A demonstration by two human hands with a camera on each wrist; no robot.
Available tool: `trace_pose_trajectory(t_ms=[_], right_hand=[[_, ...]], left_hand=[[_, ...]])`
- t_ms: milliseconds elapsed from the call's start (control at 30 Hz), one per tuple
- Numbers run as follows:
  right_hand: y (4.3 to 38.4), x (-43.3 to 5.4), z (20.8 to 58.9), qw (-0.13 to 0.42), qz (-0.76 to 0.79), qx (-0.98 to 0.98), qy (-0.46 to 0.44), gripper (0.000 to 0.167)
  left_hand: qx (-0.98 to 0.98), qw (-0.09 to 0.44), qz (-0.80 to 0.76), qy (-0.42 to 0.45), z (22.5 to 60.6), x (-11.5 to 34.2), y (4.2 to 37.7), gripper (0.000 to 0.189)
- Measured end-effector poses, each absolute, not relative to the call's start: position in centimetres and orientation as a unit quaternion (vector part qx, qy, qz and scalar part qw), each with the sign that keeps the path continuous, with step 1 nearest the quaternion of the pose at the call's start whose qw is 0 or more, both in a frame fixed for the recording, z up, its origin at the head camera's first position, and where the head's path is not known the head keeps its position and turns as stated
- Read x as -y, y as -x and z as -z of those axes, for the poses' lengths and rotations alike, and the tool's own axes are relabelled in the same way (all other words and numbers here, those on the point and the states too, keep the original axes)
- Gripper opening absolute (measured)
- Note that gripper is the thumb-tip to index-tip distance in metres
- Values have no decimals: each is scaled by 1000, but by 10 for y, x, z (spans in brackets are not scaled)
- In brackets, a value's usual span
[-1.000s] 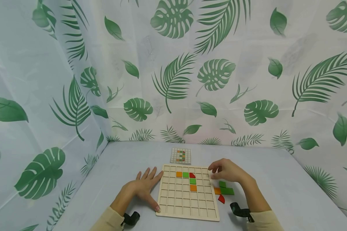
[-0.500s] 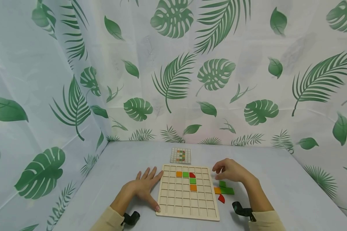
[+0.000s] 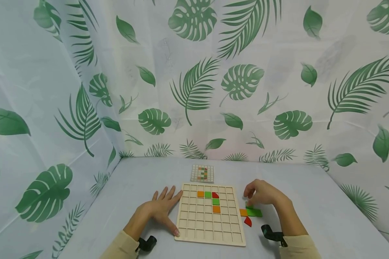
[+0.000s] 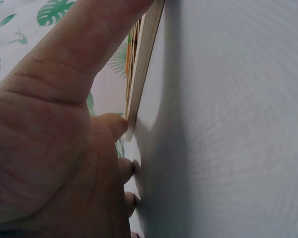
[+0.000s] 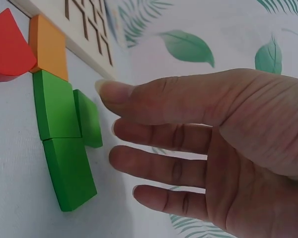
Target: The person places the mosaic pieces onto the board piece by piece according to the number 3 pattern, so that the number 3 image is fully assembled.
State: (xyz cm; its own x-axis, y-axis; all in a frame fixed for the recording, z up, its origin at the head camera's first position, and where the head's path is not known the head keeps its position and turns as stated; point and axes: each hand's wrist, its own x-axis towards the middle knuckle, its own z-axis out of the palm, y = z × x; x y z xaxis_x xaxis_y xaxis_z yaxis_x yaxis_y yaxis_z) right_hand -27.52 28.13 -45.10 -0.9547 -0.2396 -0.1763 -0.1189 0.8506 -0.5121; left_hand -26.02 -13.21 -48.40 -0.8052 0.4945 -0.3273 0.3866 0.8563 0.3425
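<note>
My left hand lies spread beside the wooden grid board, thumb on its near left corner and index finger at its left edge. On the board, orange, green and red tiles form a bent line, with a red quarter-round tile at the corner. To the board's right hovers my right hand, loosely curved. In the right wrist view its thumb is close to a small green tile, and nothing shows between thumb and fingers. Two more green tiles, an orange tile and a red quarter-round tile lie beside it.
A small card with a coloured grid pattern lies behind the board. The white table meets leaf-printed cloth walls at the back and left. Each wrist wears a black camera mount.
My right hand has moved away from the board's right edge, rightward and down to the loose green tiles. The left hand and the board tiles stay put.
</note>
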Motion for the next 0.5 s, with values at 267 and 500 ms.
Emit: trace_pose_trajectory(t_ms=[267, 500], right_hand=[[276, -282, 455, 130, 244, -957, 87, 17], [276, -278, 459, 132, 249, -957, 74, 18]], left_hand=[[-941, 202, -130, -238, 483, 132, 260, 142], [-941, 204, -127, -239, 483, 132, 260, 142]])
